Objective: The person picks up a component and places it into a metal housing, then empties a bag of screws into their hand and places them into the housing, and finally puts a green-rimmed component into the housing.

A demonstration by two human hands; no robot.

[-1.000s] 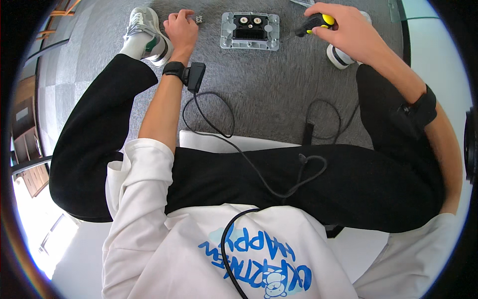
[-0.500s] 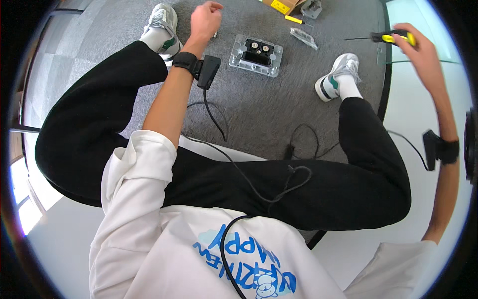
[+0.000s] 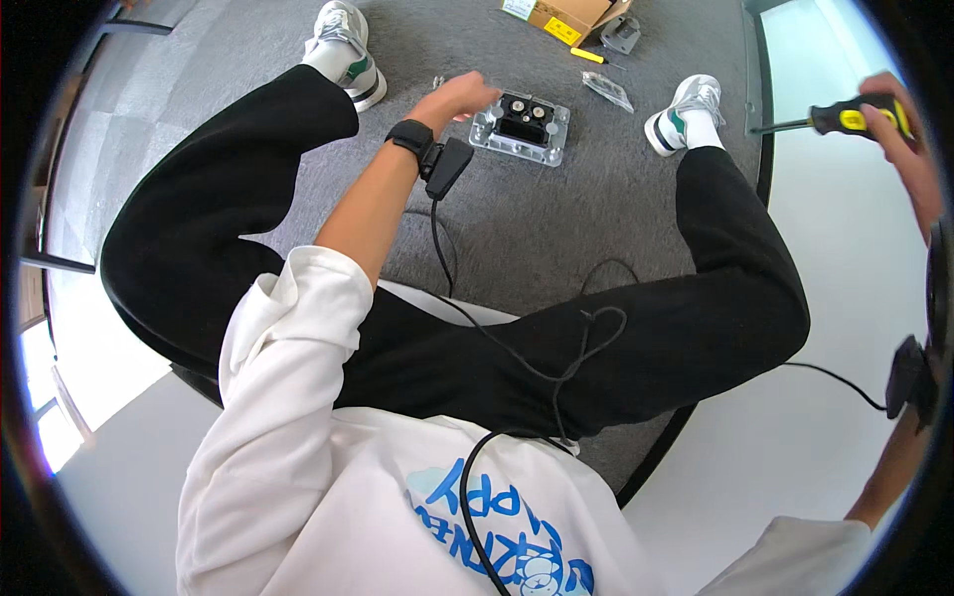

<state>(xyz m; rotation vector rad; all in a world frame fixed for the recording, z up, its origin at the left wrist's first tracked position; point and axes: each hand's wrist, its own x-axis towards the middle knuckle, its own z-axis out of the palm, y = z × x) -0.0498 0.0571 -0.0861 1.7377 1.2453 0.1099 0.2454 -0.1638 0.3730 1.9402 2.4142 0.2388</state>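
I sit on a grey carpet with my legs spread. My left hand reaches forward, fingers curled, right beside a clear plastic block with a black centre lying on the carpet; whether it touches it I cannot tell. My right hand is raised far to the right and grips a screwdriver with a black and yellow handle, its shaft pointing left. Both wrists carry black bands with small black units and cables.
A cardboard box, a yellow-handled tool, a small clear bag and a grey metal part lie beyond the block. My shoes flank it. A white floor borders the carpet on the right.
My right hand has swung away from the block, out to the right and upward with the screwdriver. My left hand moved from the left shoe toward the block. The view tilted.
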